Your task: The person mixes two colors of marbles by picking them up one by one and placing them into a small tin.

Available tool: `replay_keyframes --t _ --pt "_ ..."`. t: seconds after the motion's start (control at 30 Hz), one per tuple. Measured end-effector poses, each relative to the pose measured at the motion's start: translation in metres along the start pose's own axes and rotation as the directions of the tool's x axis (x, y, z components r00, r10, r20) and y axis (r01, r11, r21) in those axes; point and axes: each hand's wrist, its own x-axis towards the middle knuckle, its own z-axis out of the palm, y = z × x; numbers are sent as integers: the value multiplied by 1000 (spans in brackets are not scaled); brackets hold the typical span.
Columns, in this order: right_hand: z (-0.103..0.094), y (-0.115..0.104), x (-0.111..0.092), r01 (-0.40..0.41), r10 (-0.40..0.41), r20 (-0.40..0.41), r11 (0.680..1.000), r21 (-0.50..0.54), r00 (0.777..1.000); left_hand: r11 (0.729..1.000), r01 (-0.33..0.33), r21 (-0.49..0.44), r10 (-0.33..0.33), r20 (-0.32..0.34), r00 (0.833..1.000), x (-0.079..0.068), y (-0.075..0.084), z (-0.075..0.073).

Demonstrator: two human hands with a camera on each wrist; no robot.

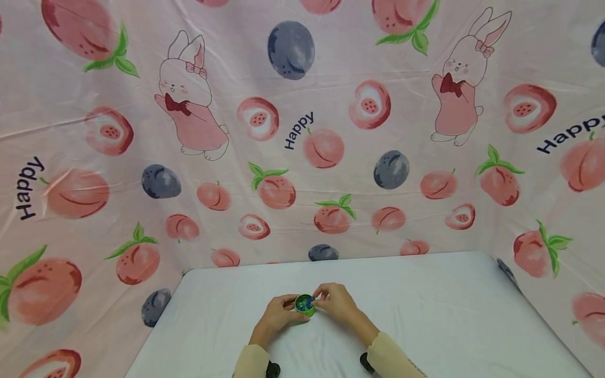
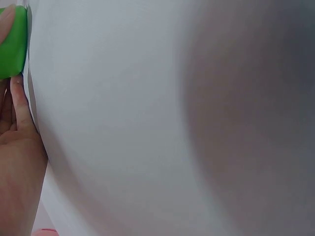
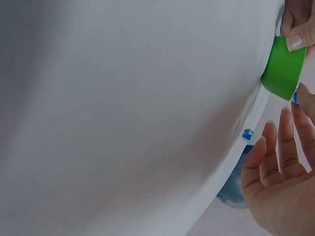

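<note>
A small round green cup (image 1: 310,313) stands on the white table, with several blue and clear marbles (image 1: 303,303) inside. My left hand (image 1: 278,313) grips its side, thumb toward the front; in the left wrist view only part of the green wall (image 2: 14,46) shows. At the right of the rim, my right hand (image 1: 336,303) pinches a blue marble (image 3: 296,96) between thumb and index finger. The other fingers (image 3: 288,147) of that hand are spread. Another blue-and-clear marble (image 3: 247,134) lies on the table close to the little finger.
The white cloth-covered table (image 1: 425,299) extends around both hands. Behind it and at the sides hangs a pink curtain (image 1: 331,79) printed with peaches, blueberries and rabbits. Dark wrist devices (image 1: 272,369) sit by the beige sleeves (image 1: 392,354).
</note>
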Motion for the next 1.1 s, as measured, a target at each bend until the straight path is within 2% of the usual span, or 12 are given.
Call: replay_keyframes --t 0.27,0.53,0.87,1.1 --pt "1 1 0 27 -27 -5 1000 2 1000 1000 1 23 0 -8 1000 2 2 -1" --pt "-10 6 5 19 -21 -52 999 -26 998 1000 3 17 -3 -6 1000 5 2 -1" --pt "-20 25 18 -50 44 -85 997 -64 995 1000 13 -15 -13 14 1000 3 7 -2" --pt "-14 35 25 -132 127 -49 985 -108 991 999 20 -46 -19 33 999 2 2 -1"
